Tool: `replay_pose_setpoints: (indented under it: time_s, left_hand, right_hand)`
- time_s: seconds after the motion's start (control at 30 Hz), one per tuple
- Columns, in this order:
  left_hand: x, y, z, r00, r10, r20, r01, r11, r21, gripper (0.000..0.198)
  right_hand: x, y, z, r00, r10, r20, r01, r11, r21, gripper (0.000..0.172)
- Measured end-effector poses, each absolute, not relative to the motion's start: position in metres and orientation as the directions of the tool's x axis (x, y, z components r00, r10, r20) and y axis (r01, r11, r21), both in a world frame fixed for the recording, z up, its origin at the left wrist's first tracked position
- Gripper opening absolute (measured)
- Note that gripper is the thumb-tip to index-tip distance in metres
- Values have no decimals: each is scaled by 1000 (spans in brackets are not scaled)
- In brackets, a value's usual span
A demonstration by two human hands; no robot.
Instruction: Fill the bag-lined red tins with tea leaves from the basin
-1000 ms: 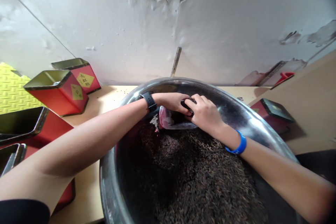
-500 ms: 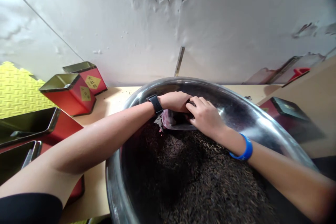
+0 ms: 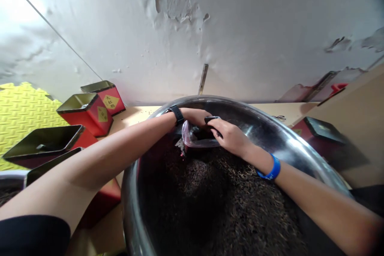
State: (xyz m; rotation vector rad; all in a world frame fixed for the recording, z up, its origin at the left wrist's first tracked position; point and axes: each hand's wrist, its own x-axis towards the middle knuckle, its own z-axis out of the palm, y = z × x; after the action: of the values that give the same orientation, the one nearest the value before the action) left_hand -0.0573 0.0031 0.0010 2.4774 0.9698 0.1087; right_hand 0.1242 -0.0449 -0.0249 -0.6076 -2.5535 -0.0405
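A large metal basin (image 3: 132,204) holds a heap of dark loose tea leaves (image 3: 255,204). At its far side stands a container lined with a clear plastic bag (image 3: 187,138), its mouth facing up. My left hand (image 3: 199,117), with a black watch at the wrist, reaches over the back of the bag's mouth; its fingers are hidden behind my right hand. My right hand (image 3: 232,136), wearing a blue wristband, is curled at the bag's right edge. Dark leaves show between its bent fingers. A dark strip at its fingertips is too small to make out.
Several red tins with yellow labels, including an open tin (image 3: 87,114), stand left of the basin on a pale wooden surface (image 3: 135,114). Another dark red tin (image 3: 321,136) is at right. Behind are a peeling wall (image 3: 246,36) and a yellow foam mat (image 3: 27,108).
My right hand has shifted slightly down and left and separated a little from my left hand. More of the bag's mouth shows. The view has tilted up slightly.
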Motion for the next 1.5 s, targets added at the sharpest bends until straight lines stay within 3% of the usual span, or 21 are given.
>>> replay_pose_setpoints:
  time_s: [0.2,0.33,0.47,0.63,0.8,0.87,0.97,1.07,1.2,1.3,1.4,1.5]
  left_hand:
    - [-73,2,11,659,722,-209,737,-565,372,37]
    - [-91,-6,15,624,766,-158,776,-582,244,39]
    - [-107,-24,19,601,795,-87,792,-577,198,40]
    - [-123,-53,29,532,843,-85,834,-504,225,42]
    - [-127,-82,30,445,894,-54,870,-417,263,48]
    - [-130,-93,29,431,901,-54,887,-412,209,49]
    - [-143,-111,35,391,920,-36,918,-387,88,50]
    - [-170,-134,51,324,946,-14,943,-321,83,49]
    - [-221,-172,69,154,987,43,985,-156,70,50]
    - [-264,-207,74,10,1000,18,995,-12,96,49]
    - [-308,-248,69,-221,975,-4,973,220,74,53]
    - [-354,-292,50,-481,871,-101,875,484,6,68]
  right_hand:
    - [126,-41,-24,-779,378,501,412,910,-47,26]
    - [128,-39,-23,-764,340,549,436,899,50,22]
    - [126,-37,-19,-744,353,568,505,853,133,33]
    - [116,-40,-11,-761,419,495,511,858,58,23]
    - [106,-40,-6,-709,509,488,636,761,131,42]
    - [102,-35,-6,-671,629,393,710,698,95,50]
    - [93,-21,-6,-619,769,161,784,617,68,33]
    - [81,-3,-5,-559,822,110,829,554,78,31]
    - [65,22,0,-476,875,89,879,471,79,34]
    - [55,37,7,-461,887,-17,885,461,74,36]
    - [45,46,15,-508,854,-115,855,516,53,48]
    - [37,43,21,-559,820,-120,823,567,40,59]
